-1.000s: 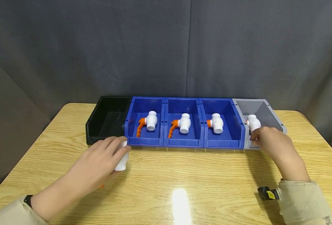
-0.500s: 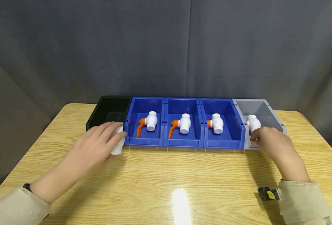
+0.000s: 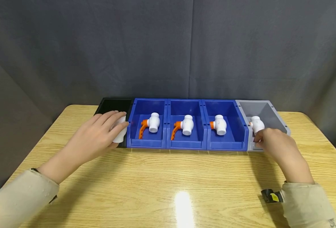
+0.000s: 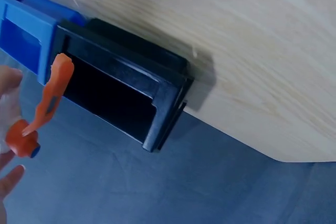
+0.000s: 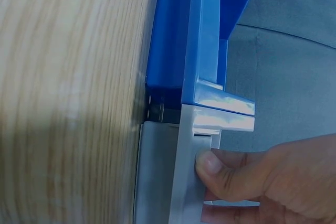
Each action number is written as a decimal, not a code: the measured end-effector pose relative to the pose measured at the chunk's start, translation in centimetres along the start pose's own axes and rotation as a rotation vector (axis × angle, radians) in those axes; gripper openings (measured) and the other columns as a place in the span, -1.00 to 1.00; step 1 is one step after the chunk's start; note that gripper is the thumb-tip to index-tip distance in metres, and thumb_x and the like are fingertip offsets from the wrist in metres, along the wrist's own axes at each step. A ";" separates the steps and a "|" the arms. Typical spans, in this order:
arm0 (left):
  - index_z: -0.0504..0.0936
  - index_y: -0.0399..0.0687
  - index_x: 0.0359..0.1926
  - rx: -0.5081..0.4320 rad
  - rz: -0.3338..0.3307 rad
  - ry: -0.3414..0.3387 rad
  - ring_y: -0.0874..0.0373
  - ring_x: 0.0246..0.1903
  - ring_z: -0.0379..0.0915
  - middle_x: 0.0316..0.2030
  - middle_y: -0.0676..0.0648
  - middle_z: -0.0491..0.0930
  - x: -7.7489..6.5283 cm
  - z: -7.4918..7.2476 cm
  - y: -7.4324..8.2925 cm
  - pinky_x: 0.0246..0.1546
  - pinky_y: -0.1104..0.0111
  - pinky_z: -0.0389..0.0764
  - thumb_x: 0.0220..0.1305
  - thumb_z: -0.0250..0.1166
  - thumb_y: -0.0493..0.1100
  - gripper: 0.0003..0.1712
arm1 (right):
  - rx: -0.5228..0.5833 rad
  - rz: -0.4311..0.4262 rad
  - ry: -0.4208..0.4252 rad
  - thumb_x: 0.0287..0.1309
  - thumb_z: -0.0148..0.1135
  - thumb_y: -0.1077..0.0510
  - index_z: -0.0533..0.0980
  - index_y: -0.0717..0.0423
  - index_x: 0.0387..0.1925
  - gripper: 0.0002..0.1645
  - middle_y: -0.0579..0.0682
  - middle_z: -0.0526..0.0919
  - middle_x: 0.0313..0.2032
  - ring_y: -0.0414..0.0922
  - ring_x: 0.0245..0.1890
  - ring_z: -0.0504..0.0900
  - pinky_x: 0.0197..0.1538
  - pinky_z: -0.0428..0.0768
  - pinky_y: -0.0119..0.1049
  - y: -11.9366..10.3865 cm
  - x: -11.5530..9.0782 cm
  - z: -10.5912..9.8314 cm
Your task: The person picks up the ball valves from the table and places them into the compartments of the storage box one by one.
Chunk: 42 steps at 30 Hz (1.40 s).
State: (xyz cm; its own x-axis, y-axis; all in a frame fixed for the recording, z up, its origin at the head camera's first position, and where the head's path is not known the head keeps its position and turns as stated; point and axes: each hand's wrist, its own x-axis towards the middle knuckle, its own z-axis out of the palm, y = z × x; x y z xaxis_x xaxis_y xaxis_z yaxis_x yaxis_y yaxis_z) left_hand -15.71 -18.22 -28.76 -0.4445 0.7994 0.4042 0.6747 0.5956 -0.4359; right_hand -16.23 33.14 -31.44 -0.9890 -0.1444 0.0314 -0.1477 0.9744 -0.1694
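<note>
My left hand (image 3: 98, 131) holds a white ball valve (image 3: 120, 132) above the front of the black bin (image 3: 115, 103) at the row's left end. In the left wrist view the valve's orange lever handle (image 4: 52, 90) points up beside the black bin's opening, and its white body is partly out of frame. My right hand (image 3: 279, 147) grips the front lip of the grey bin (image 3: 282, 123) at the right end. The right wrist view shows the thumb (image 5: 210, 162) pressed on that lip. Another white valve (image 3: 257, 125) lies inside the grey bin, just behind my fingers.
Between the end bins stand a left blue bin (image 3: 146, 144), a middle blue bin (image 3: 186, 145) and a right blue bin (image 3: 226, 146), each with one white-and-orange valve. The wooden table (image 3: 156, 183) stretches in front; a dark grey curtain (image 3: 168, 50) hangs behind.
My left hand has carried the valve forward, from over the table in front of the bins to over the black bin. My right hand has stayed on the grey bin.
</note>
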 end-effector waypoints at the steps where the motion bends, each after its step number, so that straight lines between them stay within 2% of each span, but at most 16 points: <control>1: 0.49 -0.25 0.15 0.007 0.003 -0.009 -0.23 0.13 0.42 0.18 -0.33 0.47 0.2 0.2 -0.2 0.01 0.03 0.53 -0.29 0.71 -0.03 -0.06 | 0.001 0.001 -0.001 0.04 0.41 0.30 0.67 0.20 -0.38 -0.94 0.24 0.69 -0.36 0.14 -0.42 0.60 -0.40 0.54 0.16 0.0 0.0 0.0; 4: 0.49 -0.23 0.15 0.013 0.009 -0.031 -0.21 0.13 0.42 0.19 -0.32 0.47 0.8 0.7 -0.9 0.02 0.04 0.52 -0.24 0.69 -0.01 -0.09 | 0.007 0.000 0.001 0.04 0.40 0.30 0.67 0.18 -0.39 -0.96 0.23 0.69 -0.37 0.14 -0.42 0.61 -0.41 0.54 0.16 0.1 0.0 0.0; 10: 0.49 -0.21 0.14 0.005 0.028 -0.030 -0.22 0.12 0.43 0.18 -0.32 0.48 1.4 1.7 -2.0 0.00 0.04 0.53 -0.19 0.67 -0.02 -0.14 | 0.006 0.006 -0.003 0.05 0.41 0.30 0.68 0.19 -0.38 -0.95 0.25 0.69 -0.35 0.12 -0.42 0.60 -0.41 0.54 0.15 0.0 -0.1 0.0; 17: 0.48 -0.20 0.16 0.037 0.041 -0.035 -0.22 0.14 0.42 0.20 -0.32 0.46 1.2 2.5 -3.2 0.02 0.03 0.53 -0.12 0.64 0.01 -0.15 | 0.001 0.014 -0.016 0.05 0.41 0.32 0.68 0.20 -0.38 -0.95 0.23 0.68 -0.36 0.07 -0.45 0.55 -0.41 0.54 0.11 -0.3 0.0 -0.2; 32: 0.46 -0.26 0.14 0.065 0.029 -0.011 -0.22 0.12 0.42 0.17 -0.33 0.45 0.6 3.8 -5.2 -0.03 0.05 0.54 -0.11 0.63 -0.07 -0.18 | 0.008 0.017 -0.010 0.04 0.41 0.32 0.68 0.21 -0.37 -0.94 0.26 0.69 -0.34 0.10 -0.43 0.58 -0.38 0.54 0.15 -0.1 0.0 0.0; 42: 0.45 -0.26 0.15 0.059 -0.020 -0.109 -0.21 0.14 0.40 0.18 -0.32 0.43 0.5 4.9 -6.2 0.05 0.04 0.51 -0.13 0.65 -0.07 -0.16 | 0.008 0.016 -0.009 0.04 0.41 0.31 0.68 0.21 -0.37 -0.93 0.27 0.69 -0.32 0.13 -0.41 0.61 -0.39 0.54 0.16 -0.1 -0.1 -0.1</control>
State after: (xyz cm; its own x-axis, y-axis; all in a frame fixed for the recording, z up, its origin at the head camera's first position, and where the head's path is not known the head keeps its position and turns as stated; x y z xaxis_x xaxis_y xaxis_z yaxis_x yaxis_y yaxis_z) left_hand -22.99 -21.13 -29.86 -0.5213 0.7892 0.3247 0.6308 0.6126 -0.4762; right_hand -16.15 33.07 -31.30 -0.9913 -0.1300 0.0194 -0.1314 0.9753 -0.1777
